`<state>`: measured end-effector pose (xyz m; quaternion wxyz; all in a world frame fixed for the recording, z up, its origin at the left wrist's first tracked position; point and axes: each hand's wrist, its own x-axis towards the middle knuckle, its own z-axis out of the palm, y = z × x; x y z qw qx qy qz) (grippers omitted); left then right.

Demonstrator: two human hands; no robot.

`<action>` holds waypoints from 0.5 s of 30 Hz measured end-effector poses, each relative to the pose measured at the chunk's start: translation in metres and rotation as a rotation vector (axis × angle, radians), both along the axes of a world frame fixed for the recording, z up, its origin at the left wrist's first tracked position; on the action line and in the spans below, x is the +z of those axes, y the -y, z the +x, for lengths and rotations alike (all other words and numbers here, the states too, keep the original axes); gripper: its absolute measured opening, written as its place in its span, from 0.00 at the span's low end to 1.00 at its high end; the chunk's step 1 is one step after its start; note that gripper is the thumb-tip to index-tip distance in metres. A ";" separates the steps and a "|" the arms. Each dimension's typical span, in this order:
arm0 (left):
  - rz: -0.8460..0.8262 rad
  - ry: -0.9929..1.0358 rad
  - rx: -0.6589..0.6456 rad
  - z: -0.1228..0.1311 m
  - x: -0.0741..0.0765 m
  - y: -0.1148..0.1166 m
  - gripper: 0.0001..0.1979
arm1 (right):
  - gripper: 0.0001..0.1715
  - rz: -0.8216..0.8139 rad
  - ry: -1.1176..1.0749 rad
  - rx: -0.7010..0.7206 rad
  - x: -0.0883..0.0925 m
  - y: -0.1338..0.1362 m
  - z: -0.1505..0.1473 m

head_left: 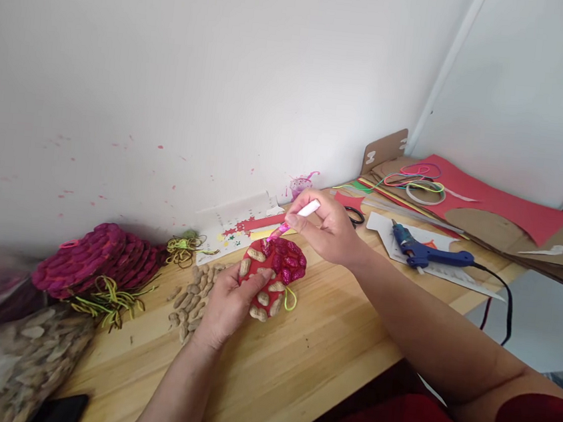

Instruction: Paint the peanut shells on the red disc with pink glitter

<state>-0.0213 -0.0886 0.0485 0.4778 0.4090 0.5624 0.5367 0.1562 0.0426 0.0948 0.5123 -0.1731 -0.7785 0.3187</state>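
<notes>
My left hand grips a round red disc by its near left side, thumb on top. Peanuts in their shells cover the disc; those on its far right are coated in shiny magenta paint, the others are bare. A yellow-green cord loop sticks out from its right edge. In my right hand is a paintbrush with a white handle, pinched between thumb and fingers. Its pink-smeared tip touches the far edge of the disc. Loose peanuts lie on the table just left of the disc.
Painted magenta discs with cords are stacked at left, behind a bag of peanuts. A pink-stained cup stands by the wall. On the right lie a blue glue gun, scissors, cardboard and red paper. A dark phone-like object sits near.
</notes>
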 end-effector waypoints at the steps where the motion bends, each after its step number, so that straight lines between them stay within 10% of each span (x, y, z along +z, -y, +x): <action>1: 0.002 -0.022 0.006 0.000 0.001 0.000 0.16 | 0.08 -0.027 0.027 0.024 0.000 0.001 0.000; 15: 0.016 -0.131 0.051 0.002 0.002 0.001 0.17 | 0.11 -0.019 0.044 0.040 0.000 0.008 -0.005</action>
